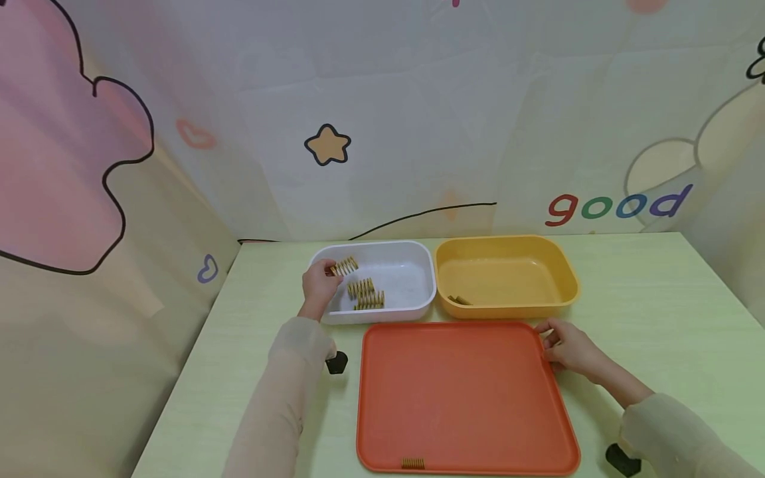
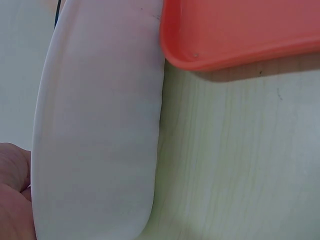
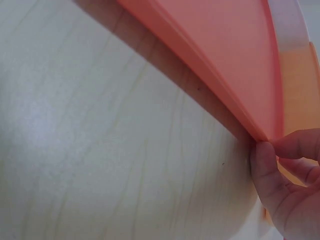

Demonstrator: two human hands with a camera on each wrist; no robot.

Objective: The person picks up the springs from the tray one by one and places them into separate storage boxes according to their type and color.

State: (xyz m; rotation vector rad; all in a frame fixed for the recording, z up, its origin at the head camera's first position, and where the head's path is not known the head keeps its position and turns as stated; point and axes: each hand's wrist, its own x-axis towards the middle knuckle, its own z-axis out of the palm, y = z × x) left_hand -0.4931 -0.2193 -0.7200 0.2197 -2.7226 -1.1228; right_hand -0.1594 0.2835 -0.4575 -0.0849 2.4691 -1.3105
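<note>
Over the left side of a white bin [image 1: 412, 279], my left hand [image 1: 319, 285] pinches a brass-coloured coil spring [image 1: 344, 266]. More such springs [image 1: 369, 301] lie in the bin below it. In the left wrist view the bin's wall [image 2: 100, 125] hides most of that hand [image 2: 14, 192] and the spring. My right hand [image 1: 570, 346] pinches the far right corner of a red-orange tray [image 1: 466, 398] between thumb and fingers, seen closer in the right wrist view [image 3: 292, 185]. One spring [image 1: 413, 463] lies by the tray's near edge.
A yellow bin [image 1: 508, 269] stands right of the white one, behind the tray, with small brass-coloured pieces [image 1: 459, 301] at its near left. All of it is on a pale wood-grain table [image 1: 645, 299] against a printed cloth backdrop [image 1: 418, 133].
</note>
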